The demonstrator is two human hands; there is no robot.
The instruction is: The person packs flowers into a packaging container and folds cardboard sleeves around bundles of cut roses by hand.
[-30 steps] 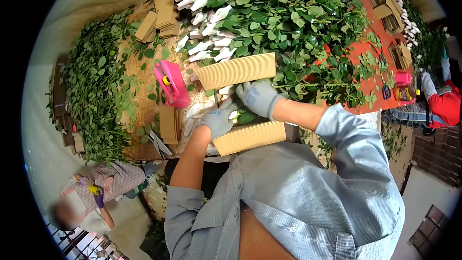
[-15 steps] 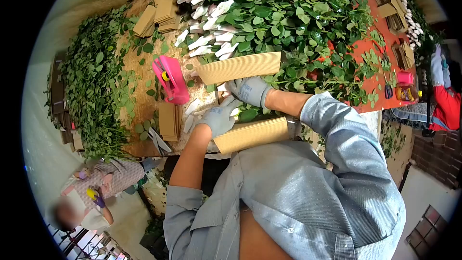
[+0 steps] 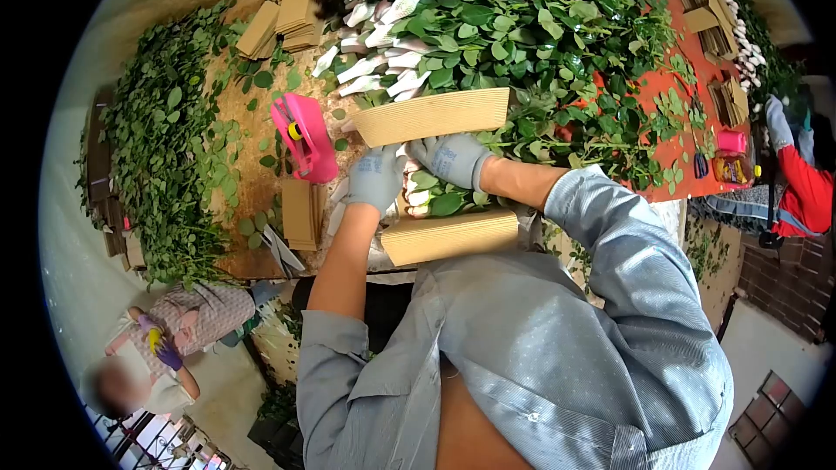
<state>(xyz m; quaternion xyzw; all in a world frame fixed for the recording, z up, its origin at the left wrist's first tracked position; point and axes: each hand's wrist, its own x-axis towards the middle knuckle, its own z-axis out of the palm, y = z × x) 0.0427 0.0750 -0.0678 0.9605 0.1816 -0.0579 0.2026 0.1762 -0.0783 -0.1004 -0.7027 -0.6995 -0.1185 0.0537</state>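
Observation:
My left hand [image 3: 373, 178], in a grey glove, reaches up to the lower edge of the upper corrugated cardboard piece [image 3: 433, 116]; its fingertips are hidden. Just right of it, my gloved right hand [image 3: 453, 160] lies against the same edge, fingers curled inward; what they hold, if anything, is hidden. Below the hands, a few pale rose heads [image 3: 418, 198] and green leaves [image 3: 447, 204] lie between that piece and a lower corrugated cardboard piece [image 3: 450, 238] near my body. Left of the hands stands a pink tape dispenser [image 3: 315, 150] with a yellow core.
White-netted flower heads [image 3: 383, 35] and leafy stems [image 3: 522, 26] are heaped at the back. More stems [image 3: 157, 139] lie left. Folded cardboard [image 3: 300, 213] and scissors [image 3: 283, 251] sit front left. Co-workers [image 3: 178, 331] are at lower left and far right [image 3: 801, 187].
My left hand has moved up and slightly left, from above the lower cardboard to the upper piece's edge, uncovering rose heads. The right hand has stayed nearly in place.

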